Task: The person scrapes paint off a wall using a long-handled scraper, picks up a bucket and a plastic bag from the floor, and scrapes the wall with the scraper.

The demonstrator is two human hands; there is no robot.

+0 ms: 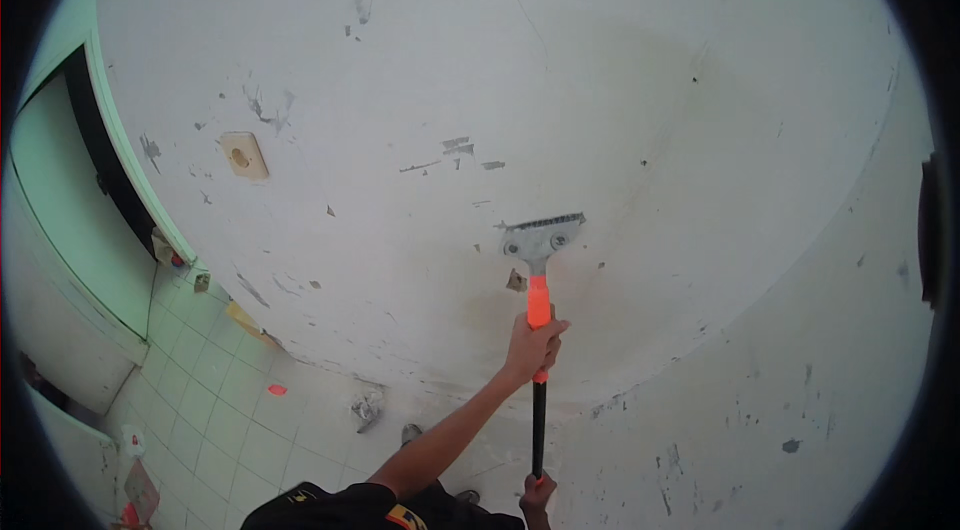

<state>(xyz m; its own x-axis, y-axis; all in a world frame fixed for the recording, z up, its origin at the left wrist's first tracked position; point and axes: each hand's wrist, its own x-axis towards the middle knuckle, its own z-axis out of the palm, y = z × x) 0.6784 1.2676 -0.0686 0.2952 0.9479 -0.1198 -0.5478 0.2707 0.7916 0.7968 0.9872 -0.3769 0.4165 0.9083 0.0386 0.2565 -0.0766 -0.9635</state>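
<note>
A long-handled scraper point(538, 237) has a wide grey metal head with two round fasteners, and its blade edge lies against the white wall point(360, 102). Below the head are an orange grip and a black shaft. My left hand point(532, 346) is closed around the orange part. Lower down, my right hand point(538, 492) holds the shaft's lower end. Grey scraped marks point(459, 146) and small chips show on the wall above and left of the blade. A brown bare patch point(516, 280) lies just left of the grip.
A beige wall socket point(244, 155) is at the left, near an open doorway with a pale door point(82, 192). On the tiled floor point(217, 417) lie a crumpled grey piece point(367, 408) and a red scrap point(277, 390). Another marked wall point(750, 417) meets this one at the right.
</note>
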